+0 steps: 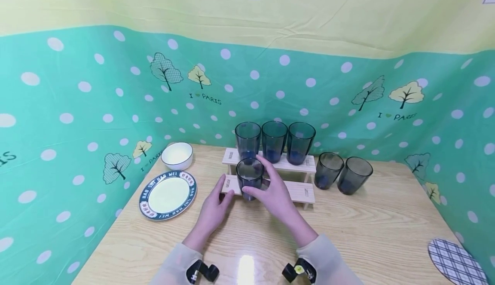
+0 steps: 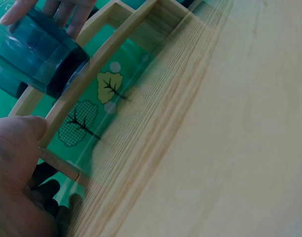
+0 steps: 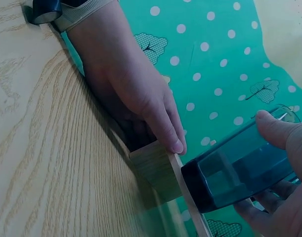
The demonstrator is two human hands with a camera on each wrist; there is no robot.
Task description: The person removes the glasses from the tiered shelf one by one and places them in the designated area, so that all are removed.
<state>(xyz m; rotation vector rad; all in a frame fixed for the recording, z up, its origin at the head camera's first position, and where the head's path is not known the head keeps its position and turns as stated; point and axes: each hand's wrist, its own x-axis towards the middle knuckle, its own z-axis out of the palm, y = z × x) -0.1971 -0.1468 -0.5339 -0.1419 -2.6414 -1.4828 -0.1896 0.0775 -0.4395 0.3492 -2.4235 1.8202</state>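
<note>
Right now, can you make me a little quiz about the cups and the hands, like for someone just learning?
1. True or false: the right hand grips a dark glass cup on the lower step of the wooden rack.
2. How many cups stand on the rack's upper step? A) two B) three C) five
3. Fill in: the left hand touches the rack's ____ end.

Key:
1. True; its fingers curl round the cup.
2. B; three cups in a row. Two more cups stand on the table right of the rack.
3. Left; the fingers rest on the lower step's corner, near the plate and bowl.
</note>
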